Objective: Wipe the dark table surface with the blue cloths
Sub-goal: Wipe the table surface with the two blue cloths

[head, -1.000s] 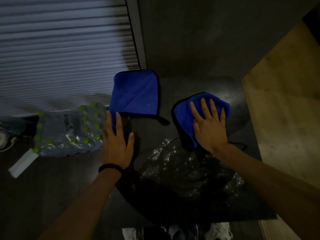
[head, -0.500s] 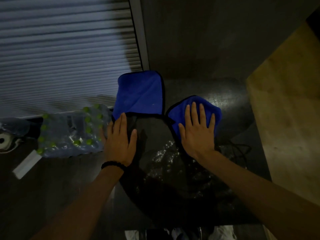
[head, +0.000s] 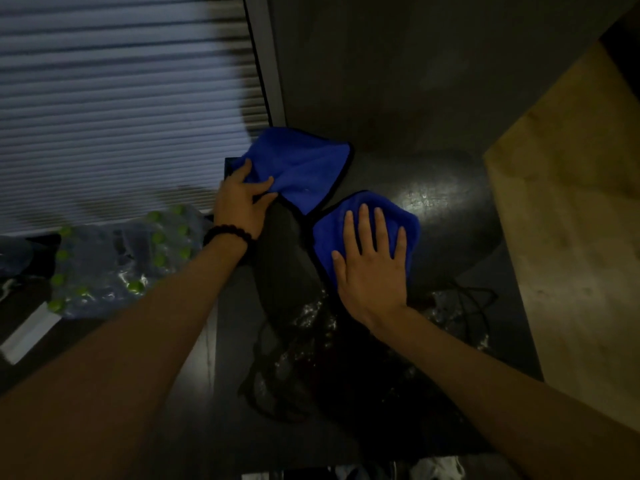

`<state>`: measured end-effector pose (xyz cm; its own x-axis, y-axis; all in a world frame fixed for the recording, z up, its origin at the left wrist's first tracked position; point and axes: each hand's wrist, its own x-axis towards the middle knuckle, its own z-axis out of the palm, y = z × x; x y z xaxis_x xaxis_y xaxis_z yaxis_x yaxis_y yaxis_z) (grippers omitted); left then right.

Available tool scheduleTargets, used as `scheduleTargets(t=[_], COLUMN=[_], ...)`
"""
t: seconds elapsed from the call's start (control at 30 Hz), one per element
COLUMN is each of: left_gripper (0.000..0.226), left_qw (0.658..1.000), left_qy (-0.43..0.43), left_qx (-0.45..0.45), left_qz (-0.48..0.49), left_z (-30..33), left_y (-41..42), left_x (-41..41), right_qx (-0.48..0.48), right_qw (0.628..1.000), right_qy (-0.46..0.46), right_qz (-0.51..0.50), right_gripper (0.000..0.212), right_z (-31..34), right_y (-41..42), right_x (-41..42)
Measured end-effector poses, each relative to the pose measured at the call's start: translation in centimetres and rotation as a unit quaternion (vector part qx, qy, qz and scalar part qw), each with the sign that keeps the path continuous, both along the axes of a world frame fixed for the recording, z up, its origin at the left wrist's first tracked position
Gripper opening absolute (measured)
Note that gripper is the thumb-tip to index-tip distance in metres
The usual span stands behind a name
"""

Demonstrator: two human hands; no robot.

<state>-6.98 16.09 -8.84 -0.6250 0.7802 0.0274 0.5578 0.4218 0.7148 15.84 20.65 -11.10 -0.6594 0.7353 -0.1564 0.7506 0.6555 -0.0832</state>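
Head view shows the left hand (head: 242, 199) pinching the far blue cloth (head: 304, 164) and the right hand (head: 372, 265) flat on the near blue cloth (head: 405, 220) on the dark table (head: 440, 192); overlapping, evenly pressed strokes would probably clean best.

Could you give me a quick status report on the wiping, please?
Left hand gripping far cloth. Right hand flat on near cloth. Black cord lies nearby.

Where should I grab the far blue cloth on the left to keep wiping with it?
Take the far blue cloth at its bunched near-left corner, coming from the left edge, where the left hand already pinches it; the rest lies spread flat, harder to pinch.
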Motion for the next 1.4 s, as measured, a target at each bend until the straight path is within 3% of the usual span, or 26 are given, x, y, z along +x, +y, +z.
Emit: scheduleTargets(t=[0.33,0.93,1.4], left_gripper=[0.04,0.044,0.023], left_qw=[0.993,0.98,0.988], left_qy=[0.072,0.008,0.06], left_qx=[-0.021,-0.123,-0.065], left_qz=[-0.096,-0.156,-0.125], left_z=[-0.6,-0.5,-0.9], left_y=[-1.2,-1.6,-3.9], left_x=[-2.3,-5.0,-3.1], right_qx=[-0.007,-0.035,-0.053], right_qw=[0.999,0.982,0.937], right_qy=[0.01,0.024,0.0], right_qz=[0.046,0.185,0.346], right_gripper=[0.069,0.069,0.068], right_z=[0.0,0.3,0.6], right_y=[-3.1,-8.2,-10.2], right_x=[-4.1,-9.1,-3.6])
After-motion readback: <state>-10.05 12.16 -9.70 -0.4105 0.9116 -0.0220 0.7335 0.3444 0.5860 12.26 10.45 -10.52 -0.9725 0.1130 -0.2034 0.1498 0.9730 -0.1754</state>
